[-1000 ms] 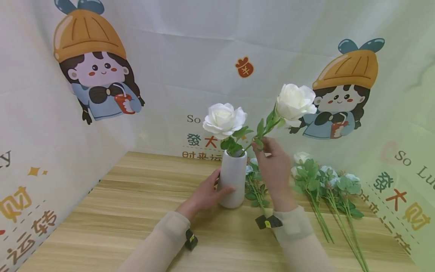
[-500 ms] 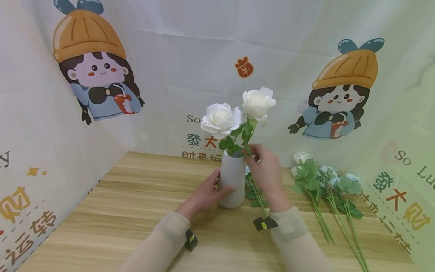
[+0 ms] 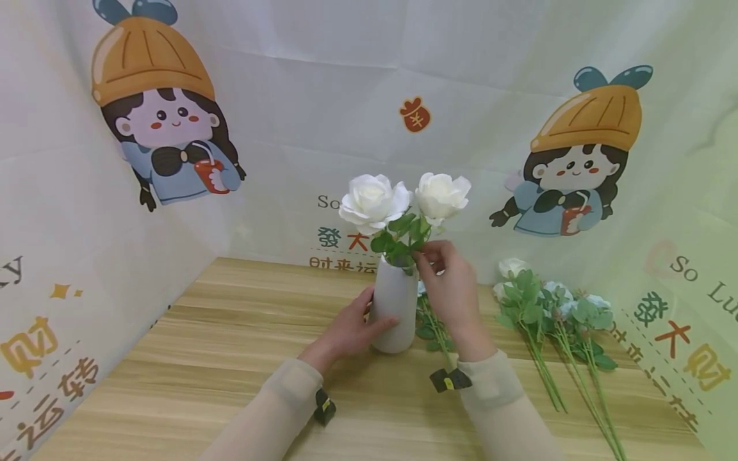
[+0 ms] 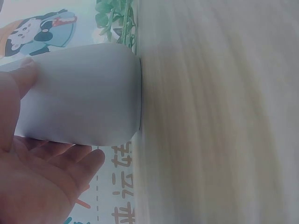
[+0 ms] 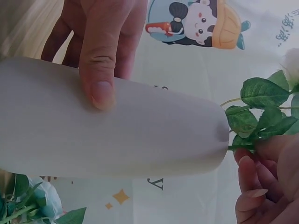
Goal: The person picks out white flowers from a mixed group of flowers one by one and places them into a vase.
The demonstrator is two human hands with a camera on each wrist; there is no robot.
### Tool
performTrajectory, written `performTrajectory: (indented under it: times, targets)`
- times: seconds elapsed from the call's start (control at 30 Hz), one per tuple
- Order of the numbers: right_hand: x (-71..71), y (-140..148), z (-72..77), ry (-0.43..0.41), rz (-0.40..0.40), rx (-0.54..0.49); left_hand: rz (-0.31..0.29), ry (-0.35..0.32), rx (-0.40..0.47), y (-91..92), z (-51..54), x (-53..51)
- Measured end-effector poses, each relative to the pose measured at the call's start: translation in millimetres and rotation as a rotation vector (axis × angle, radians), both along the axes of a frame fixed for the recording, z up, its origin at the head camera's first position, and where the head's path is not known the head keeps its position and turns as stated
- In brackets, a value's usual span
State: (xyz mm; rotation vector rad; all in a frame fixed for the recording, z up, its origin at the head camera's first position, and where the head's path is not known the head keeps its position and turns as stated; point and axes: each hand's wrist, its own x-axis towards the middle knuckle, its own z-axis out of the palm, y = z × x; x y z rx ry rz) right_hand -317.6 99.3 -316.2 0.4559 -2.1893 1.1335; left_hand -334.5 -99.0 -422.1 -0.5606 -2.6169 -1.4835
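Note:
A white vase stands upright on the table, gripped low on its left side by my left hand; the left wrist view shows the thumb and fingers around the vase. Two white roses rise from its mouth, the left one and the right one. At the rim, my right hand pinches the right rose's green stem between thumb and fingers. In the right wrist view that stem enters the mouth of the vase.
Several flower stems with pale blooms lie on the wooden table at the right. Another blue-white flower with green leaves lies behind my right wrist. A printed cloth hangs behind and at both sides.
The right rose has swung left to stand over the vase, then dropped lower with its stem in the mouth. My right hand has moved left to the rim. My left hand has stayed put.

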Motion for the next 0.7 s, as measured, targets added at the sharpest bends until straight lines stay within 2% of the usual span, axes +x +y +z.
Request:
performTrajectory:
  times: [0.13, 0.37, 0.57, 0.7]
  targets:
    - [-1.2, -0.1, -0.7, 0.024, 0.009, 0.041, -0.001, 0.013, 0.007, 0.3, 0.5, 0.6]
    - [-3.9, -2.1, -5.5, 0.001, -0.008, 0.174, 0.000, 0.008, -0.012, 0.8, 1.4, 1.8]
    - [-4.6, -3.3, -6.1, -0.045, -0.007, 0.125, 0.008, -0.009, -0.009, 0.9, 2.4, 3.1]
    - [-3.5, -4.4, -5.3, -0.020, 0.014, 0.102, 0.015, -0.017, -0.008, 1.4, 4.1, 5.1]
